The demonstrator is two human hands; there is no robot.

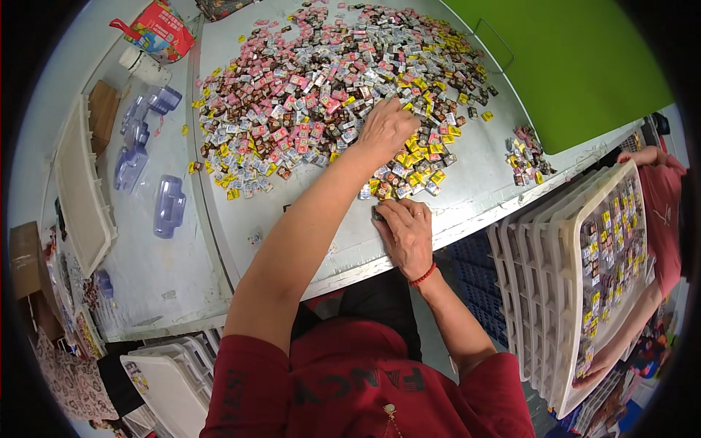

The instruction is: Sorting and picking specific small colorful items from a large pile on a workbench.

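A wide pile of small, box-shaped printed pieces point(292, 102) in pink, white, yellow, brown and black covers the white table. My left hand point(388, 133) reaches across into the near part of this pile, its fingers curled down among the pieces. Whatever lies under those fingertips is hidden. Closer to the table's front edge, my right hand point(409, 235), with a red cord bracelet point(423, 275) at its wrist, has its fingers drawn together. A small dark piece point(377, 213) shows at its thumb side, against the tabletop.
Clear plastic shells point(169, 206) lie on the left side, near a white tray point(82, 186). A smaller cluster of pieces point(527, 157) is at right, beside a green panel point(577, 66). Another person's arm point(628, 336) holds a stack of white trays point(537, 285) there.
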